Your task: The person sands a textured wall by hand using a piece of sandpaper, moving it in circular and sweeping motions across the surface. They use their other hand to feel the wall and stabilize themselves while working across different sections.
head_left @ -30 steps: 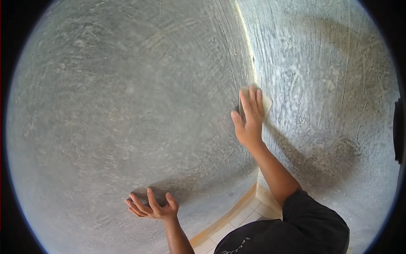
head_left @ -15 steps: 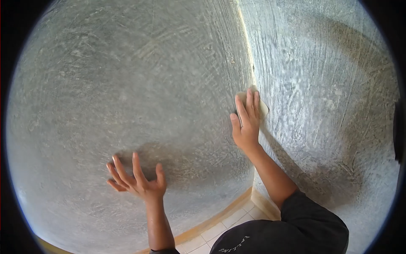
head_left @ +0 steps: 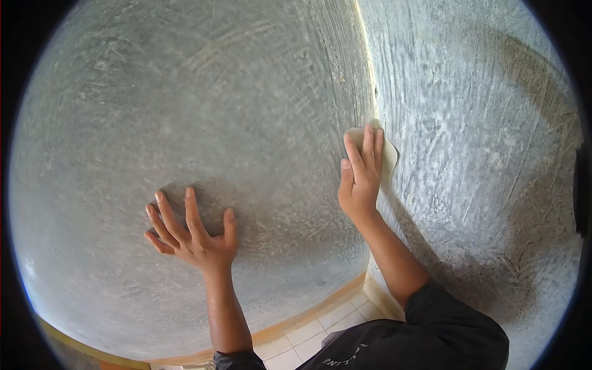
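Grey plastered walls meet in a corner running up at 12 o'clock, pale floor tiles (head_left: 311,333) down at 6. My right hand (head_left: 361,176) presses a pale sanding pad (head_left: 387,153) flat against the right wall (head_left: 481,123), just beside the corner. My left hand (head_left: 191,237), fingers spread wide and holding nothing, leans on the left wall (head_left: 154,111) at 8 o'clock.

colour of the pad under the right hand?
Pale cream pad, pressed at the wall corner by the right hand; head view.
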Tool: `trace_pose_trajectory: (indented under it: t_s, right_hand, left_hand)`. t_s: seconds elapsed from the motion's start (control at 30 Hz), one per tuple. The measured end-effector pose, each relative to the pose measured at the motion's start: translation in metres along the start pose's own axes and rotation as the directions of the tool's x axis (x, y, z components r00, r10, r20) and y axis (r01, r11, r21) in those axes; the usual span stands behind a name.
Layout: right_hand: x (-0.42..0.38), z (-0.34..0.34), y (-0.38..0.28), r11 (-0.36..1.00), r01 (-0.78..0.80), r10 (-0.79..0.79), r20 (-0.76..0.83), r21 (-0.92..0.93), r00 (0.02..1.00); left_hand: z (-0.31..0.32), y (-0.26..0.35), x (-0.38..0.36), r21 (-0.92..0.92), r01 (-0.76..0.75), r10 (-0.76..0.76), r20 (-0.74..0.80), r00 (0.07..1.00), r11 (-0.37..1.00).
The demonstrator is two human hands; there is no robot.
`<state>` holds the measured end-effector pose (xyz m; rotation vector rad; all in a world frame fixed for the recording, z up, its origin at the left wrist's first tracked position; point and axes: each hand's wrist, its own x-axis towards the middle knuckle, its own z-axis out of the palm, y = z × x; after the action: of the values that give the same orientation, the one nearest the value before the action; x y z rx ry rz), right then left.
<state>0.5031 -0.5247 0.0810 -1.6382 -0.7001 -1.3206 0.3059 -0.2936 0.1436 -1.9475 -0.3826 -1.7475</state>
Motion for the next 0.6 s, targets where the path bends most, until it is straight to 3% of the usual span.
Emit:
trace_pose_trajectory:
  t_s: [0.6]
  right_hand:
    - [0.019,-0.002,-0.001,0.997,0.019,-0.016,-0.034,0.071,0.999]
  left_hand:
    - [0.000,0.002,0.001,0.029,-0.027,0.027,-0.020,0.999,0.999]
